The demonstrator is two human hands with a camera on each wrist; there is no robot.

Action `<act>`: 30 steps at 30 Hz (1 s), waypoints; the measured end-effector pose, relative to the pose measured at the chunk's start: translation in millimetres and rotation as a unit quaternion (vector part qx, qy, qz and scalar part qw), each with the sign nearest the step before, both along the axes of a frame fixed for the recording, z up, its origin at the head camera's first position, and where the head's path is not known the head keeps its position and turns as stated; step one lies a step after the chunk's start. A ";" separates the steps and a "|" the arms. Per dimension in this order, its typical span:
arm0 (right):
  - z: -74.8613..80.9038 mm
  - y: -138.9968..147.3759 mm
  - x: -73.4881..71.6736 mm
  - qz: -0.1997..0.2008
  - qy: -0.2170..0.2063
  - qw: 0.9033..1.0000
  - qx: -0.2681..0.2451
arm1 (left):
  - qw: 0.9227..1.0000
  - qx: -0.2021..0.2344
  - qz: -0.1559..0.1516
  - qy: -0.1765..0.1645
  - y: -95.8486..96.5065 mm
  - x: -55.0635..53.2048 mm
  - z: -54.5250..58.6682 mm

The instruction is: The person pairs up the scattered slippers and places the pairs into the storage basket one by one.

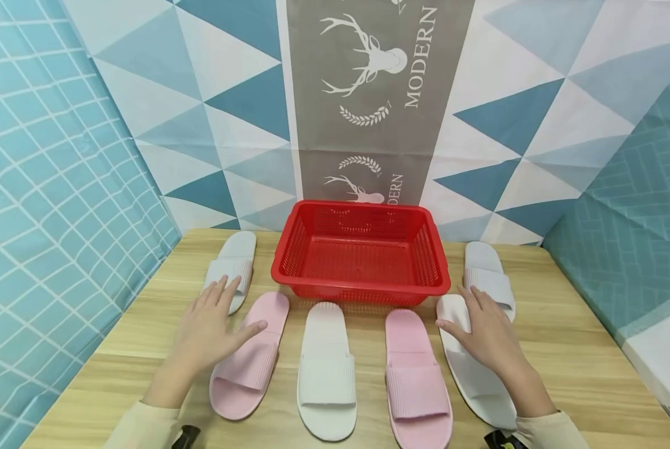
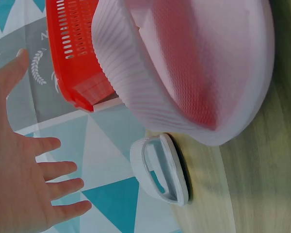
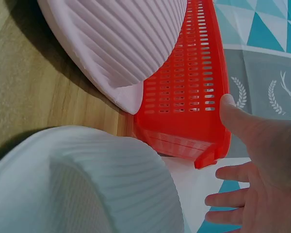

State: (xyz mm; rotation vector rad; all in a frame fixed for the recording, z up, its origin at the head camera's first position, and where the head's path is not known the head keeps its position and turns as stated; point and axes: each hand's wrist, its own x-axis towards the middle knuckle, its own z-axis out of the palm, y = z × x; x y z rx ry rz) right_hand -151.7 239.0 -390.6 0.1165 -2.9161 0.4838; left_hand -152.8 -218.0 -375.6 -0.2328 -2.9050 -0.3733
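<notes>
Fingers spread, my left hand (image 1: 206, 327) hovers palm down beside the left pink slipper (image 1: 249, 365), its fingertips overlapping the pale slipper (image 1: 239, 245) at the back left in the head view. On the other side, my right hand (image 1: 489, 330) is held out over a white slipper (image 1: 475, 393), fingertips near a light grey slipper (image 1: 488, 279). Neither hand holds anything. Between the hands lie a white slipper (image 1: 327, 383) and a second pink slipper (image 1: 417, 393), toes toward me. In the left wrist view, the left palm (image 2: 14, 184) is bare.
A red plastic basket (image 1: 363, 289) with slotted sides and nothing inside stands at the back of the wooden table (image 1: 559, 349). Patterned cloth (image 1: 256, 125) hangs behind it. Blue tiled covering (image 1: 60, 187) rises on the left, teal covering (image 1: 638, 206) on the right.
</notes>
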 end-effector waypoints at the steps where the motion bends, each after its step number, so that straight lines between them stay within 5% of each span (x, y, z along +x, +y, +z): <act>1: 0.8 -0.1 -0.3 0.001 0.002 1.000 0.000 | 1.000 -0.001 -0.002 0.002 0.5 -0.7 0.2; 7: 4.1 -2.8 0.9 0.006 0.007 1.000 -0.003 | 1.000 0.004 -0.009 0.026 2.3 -2.5 -0.7; 15: -0.4 -11.1 12.7 0.014 0.005 1.000 -0.005 | 0.999 0.000 -0.017 0.050 3.2 8.9 -17.8; 30: -3.2 -30.5 24.2 0.037 -0.011 0.999 -0.004 | 1.000 0.004 -0.025 -0.003 12.0 15.1 -22.6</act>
